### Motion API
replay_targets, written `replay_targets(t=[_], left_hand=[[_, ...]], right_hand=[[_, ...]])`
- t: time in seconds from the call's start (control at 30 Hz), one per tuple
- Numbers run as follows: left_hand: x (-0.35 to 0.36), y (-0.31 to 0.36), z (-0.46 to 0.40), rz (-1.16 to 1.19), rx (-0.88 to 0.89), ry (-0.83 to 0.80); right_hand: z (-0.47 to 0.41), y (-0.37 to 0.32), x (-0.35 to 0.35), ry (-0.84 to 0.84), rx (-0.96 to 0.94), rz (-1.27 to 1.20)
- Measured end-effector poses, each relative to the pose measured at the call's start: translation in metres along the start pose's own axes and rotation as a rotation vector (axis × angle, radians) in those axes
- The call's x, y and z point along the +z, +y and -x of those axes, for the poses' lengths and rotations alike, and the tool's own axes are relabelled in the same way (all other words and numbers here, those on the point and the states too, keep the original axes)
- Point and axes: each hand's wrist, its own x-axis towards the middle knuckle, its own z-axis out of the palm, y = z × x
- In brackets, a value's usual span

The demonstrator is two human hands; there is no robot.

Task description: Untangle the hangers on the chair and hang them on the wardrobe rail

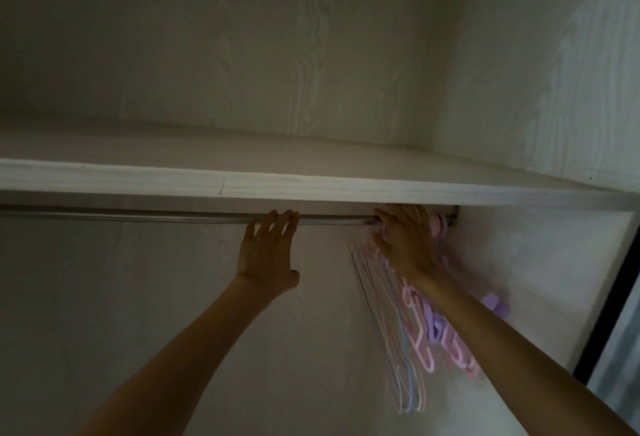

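Note:
A metal wardrobe rail point(138, 214) runs left to right under a pale wooden shelf point(242, 182). Several pink, purple and blue plastic hangers point(420, 335) hang bunched at the rail's right end, blurred. My left hand point(268, 252) reaches up with straight, spread fingers, and its fingertips touch the rail near the middle. My right hand point(407, 240) is raised at the hangers' hooks on the rail, and its fingers lie over them. Whether it grips a hook is hidden by the hand itself. The chair is out of view.
The wardrobe's back wall point(311, 54) and right side wall point(540, 255) close in the space. A dark door frame edge point(604, 314) runs down the far right. The rail's right mount point(454, 219) sits just beyond the hangers.

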Motion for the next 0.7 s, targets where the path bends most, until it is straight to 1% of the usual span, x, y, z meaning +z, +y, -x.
replay_targets(t=[0.13,0.2,0.3,0.37,0.47,0.53,0.57,0.6,0.7], left_hand=[[0.003,0.003,0.002,0.028,-0.034,-0.036],[0.004,0.001,0.002,0.023,-0.041,-0.042],[0.004,0.002,0.002,0.034,-0.057,-0.075],[0.003,0.002,0.002,0.043,-0.08,-0.085],[0.005,0.007,0.014,0.048,-0.021,-0.04],[0.01,0.019,0.033,0.076,0.026,0.015],[0.013,0.029,0.046,0.111,0.049,0.02],[0.017,0.038,0.058,0.165,0.057,0.005],[0.032,0.079,0.098,0.313,0.106,-0.147]], right_hand=[[0.007,0.011,0.0,0.039,0.007,0.074],[0.009,0.012,-0.003,-0.014,0.028,0.061],[0.015,0.01,-0.009,-0.137,0.05,0.01],[0.022,0.01,-0.013,-0.108,0.028,0.014],[0.047,0.008,-0.031,0.039,0.005,0.026],[0.069,0.006,-0.043,0.095,-0.02,0.019],[0.087,0.004,-0.05,0.103,0.0,-0.002],[0.101,0.001,-0.055,0.113,0.025,-0.034],[0.164,-0.005,-0.076,0.095,0.174,-0.09]])
